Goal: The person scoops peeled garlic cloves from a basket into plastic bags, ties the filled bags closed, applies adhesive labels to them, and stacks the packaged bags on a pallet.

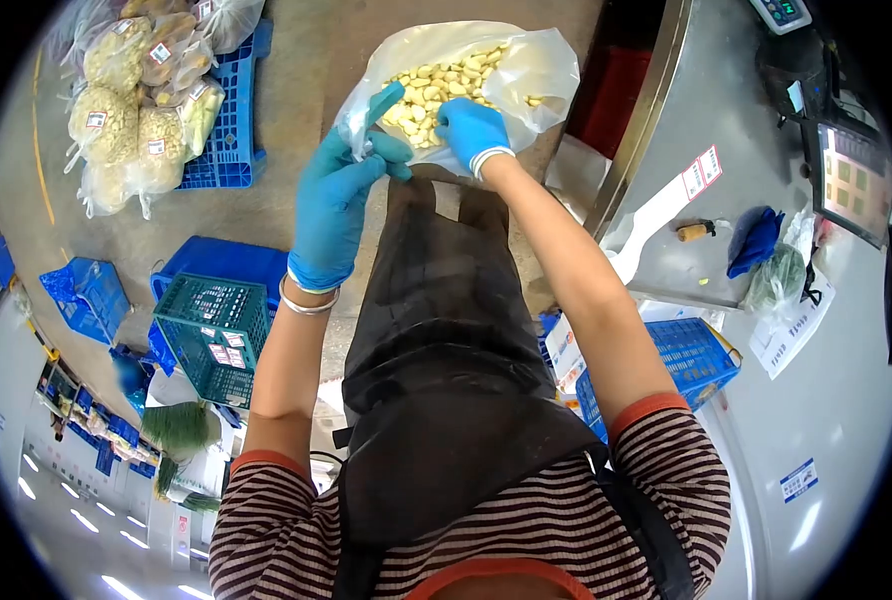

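A clear plastic bag (538,62) lies wide open at the top of the view, with many pale yellow peeled garlic cloves (436,88) inside. My left hand (338,195), in a blue-green glove, pinches the bag's left edge between its fingers, with the index finger pointing upward. My right hand (474,132), in a blue glove, is at the near side of the bag's mouth. Its fingers curl down against the cloves, and whatever they may hold is hidden beneath them.
Bagged produce (116,125) is piled by a blue pallet (228,110) at upper left. A green crate (211,340) stands at left. On the right, a metal table (686,120) carries a label strip (701,172), a wooden-handled tool (696,231) and a screen (854,180). A blue basket (681,355) sits below.
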Available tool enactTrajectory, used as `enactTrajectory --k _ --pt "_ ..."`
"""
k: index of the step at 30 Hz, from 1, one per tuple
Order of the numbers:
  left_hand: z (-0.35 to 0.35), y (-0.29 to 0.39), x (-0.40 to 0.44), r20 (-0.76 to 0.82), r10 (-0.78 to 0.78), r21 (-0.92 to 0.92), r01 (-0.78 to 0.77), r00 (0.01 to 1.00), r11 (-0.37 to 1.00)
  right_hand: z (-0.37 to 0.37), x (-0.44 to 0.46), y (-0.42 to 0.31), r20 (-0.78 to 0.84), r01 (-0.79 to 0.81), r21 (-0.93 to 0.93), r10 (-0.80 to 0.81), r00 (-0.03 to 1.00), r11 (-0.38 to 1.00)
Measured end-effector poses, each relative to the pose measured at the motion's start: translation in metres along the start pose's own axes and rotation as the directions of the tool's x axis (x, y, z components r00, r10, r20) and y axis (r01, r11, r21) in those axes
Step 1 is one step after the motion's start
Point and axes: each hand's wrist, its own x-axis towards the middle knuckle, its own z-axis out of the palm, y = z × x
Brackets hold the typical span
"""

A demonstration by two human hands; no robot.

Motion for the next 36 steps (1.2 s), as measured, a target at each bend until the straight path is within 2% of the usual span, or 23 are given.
enactTrajectory --k 1,2,4,6,7,8,10,12,14,15,16,17,18,19,21,22,24,26,27,30,31,33,36 --pt "0.0 0.0 0.001 -0.003 0.013 -0.006 -0.013 1.0 1.0 -0.004 -0.003 0.006 0.045 0.001 0.053 -0.004 0.999 0.999" --pt "0.001 0.0 0.003 -0.006 0.025 -0.012 -0.026 1.0 1.0 -0.012 -0.005 0.013 0.079 -0.034 0.253 0.014 0.997 0.967" --pt "0.0 0.003 0.007 0.033 0.049 -0.009 -0.049 0.998 0.999 -0.028 -0.011 0.036 0.154 -0.111 0.611 0.02 0.988 0.783" --pt "-0.003 -0.001 0.014 0.022 0.084 -0.017 -0.083 0.996 0.996 -0.062 -0.03 0.05 0.223 -0.2 0.902 -0.016 0.975 0.382" --pt "-0.002 -0.001 0.017 0.034 0.106 -0.014 -0.105 0.994 0.994 -0.073 -0.039 0.047 0.236 -0.233 0.971 -0.046 0.971 0.059" --pt "0.002 0.001 0.02 0.05 0.124 -0.012 -0.124 0.991 0.992 -0.079 -0.038 0.054 0.182 -0.185 0.982 -0.076 0.98 -0.027" --pt "0.01 0.004 0.029 0.071 0.151 -0.011 -0.15 0.986 0.989 -0.098 -0.022 0.058 0.184 -0.181 0.983 -0.075 0.98 0.043" --pt "0.014 0.007 0.039 0.071 0.161 -0.003 -0.161 0.984 0.987 -0.103 0.004 0.069 0.142 -0.152 0.909 0.056 0.988 0.388" --pt "0.014 0.007 0.045 0.106 0.158 -0.014 -0.157 0.982 0.987 -0.092 0.025 0.067 0.096 -0.287 0.759 0.336 0.937 0.585" --pt "0.016 0.006 0.046 0.099 0.16 -0.012 -0.16 0.982 0.987 -0.061 0.049 0.083 -0.088 -0.267 0.419 0.331 0.939 0.868" --pt "0.017 0.005 0.046 0.092 0.162 -0.011 -0.162 0.982 0.987 -0.031 0.067 0.094 -0.25 -0.255 -0.013 0.244 0.937 0.967" --pt "0.016 0.004 0.047 0.087 0.158 -0.005 -0.158 0.984 0.987 -0.026 0.063 0.066 -0.175 -0.163 -0.232 0.124 0.977 0.959" --pt "0.014 0.001 0.047 0.084 0.153 0.001 -0.154 0.985 0.988 0.014 0.066 0.048 -0.314 -0.191 0.157 0.232 0.92 0.969" --pt "0.011 -0.002 0.045 0.081 0.145 0.008 -0.147 0.986 0.989 0.027 0.063 0.031 -0.107 -0.189 0.233 0.218 0.97 0.954" --pt "0.004 -0.002 0.04 0.039 0.113 0.015 -0.114 0.993 0.993 0.007 0.026 -0.002 0.072 0.16 0.041 -0.163 0.984 0.986" --pt "0.001 -0.002 0.038 0.021 0.102 0.017 -0.102 0.995 0.995 -0.003 0.015 -0.006 0.224 0.265 -0.034 -0.251 0.942 0.964" --pt "-0.007 -0.003 0.032 -0.004 0.101 0.012 -0.101 0.995 0.995 -0.017 0.002 0.004 0.337 0.214 -0.103 -0.168 0.926 0.971" --pt "-0.015 -0.004 0.025 -0.016 0.089 0.002 -0.089 0.996 0.996 -0.056 -0.01 0.012 0.355 -0.064 -0.235 0.147 0.923 0.97" --pt "-0.018 -0.005 0.022 -0.009 0.072 -0.004 -0.072 0.997 0.997 -0.049 -0.014 0.047 0.267 -0.177 -0.113 0.202 0.942 0.978" --pt "-0.011 -0.003 0.018 -0.017 0.069 0.014 -0.069 0.997 0.998 -0.132 -0.036 0.018 0.036 -0.504 0.094 0.503 0.863 0.858" --pt "-0.006 -0.001 0.018 -0.027 0.074 0.029 -0.073 0.997 0.997 -0.11 -0.036 0.058 -0.05 -0.054 -0.145 0.047 0.998 0.988" --pt "0.001 -0.001 0.02 -0.047 0.113 0.053 -0.11 0.992 0.992 -0.114 -0.028 0.073 -0.068 -0.213 0.166 0.226 0.972 0.963" --pt "0.018 0.002 0.027 0.012 0.164 0.221 -0.162 0.986 0.962 -0.104 -0.022 0.091 -0.163 -0.243 0.391 0.327 0.931 0.888"
